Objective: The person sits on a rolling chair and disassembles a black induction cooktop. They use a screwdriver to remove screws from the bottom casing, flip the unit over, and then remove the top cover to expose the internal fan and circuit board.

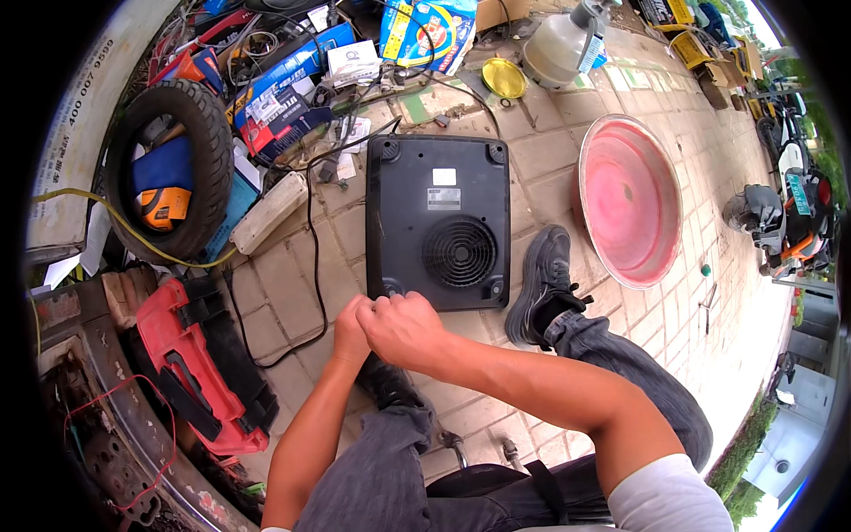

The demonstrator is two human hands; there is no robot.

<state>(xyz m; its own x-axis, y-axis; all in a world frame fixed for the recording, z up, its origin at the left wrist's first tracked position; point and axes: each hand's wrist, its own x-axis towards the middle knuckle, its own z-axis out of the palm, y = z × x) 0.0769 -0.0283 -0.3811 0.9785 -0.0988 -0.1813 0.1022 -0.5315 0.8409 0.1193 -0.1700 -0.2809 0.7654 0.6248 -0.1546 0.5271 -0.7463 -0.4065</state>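
A black induction cooker [403, 222] lies bottom side up on the paving in front of me, its round fan grille [460, 253] and two pale labels facing upward. Both hands meet at its near left corner. My left hand [351, 326] is closed, pressed against the right one. Over that corner my right hand [403, 330] is curled with its fingers bent inward. Whatever the fingers grip, if anything, is hidden behind the knuckles. A black power cord [312, 266] loops on the ground to the left of the cooker.
On the left stand a tire [213, 168], a power strip [270, 211] and a red and black tool case [191, 372]. Boxes and cables pile up beyond. A pink basin [629, 204] sits at the right, a sprayer bottle [558, 49] behind it. My shoe [541, 284] is beside the cooker.
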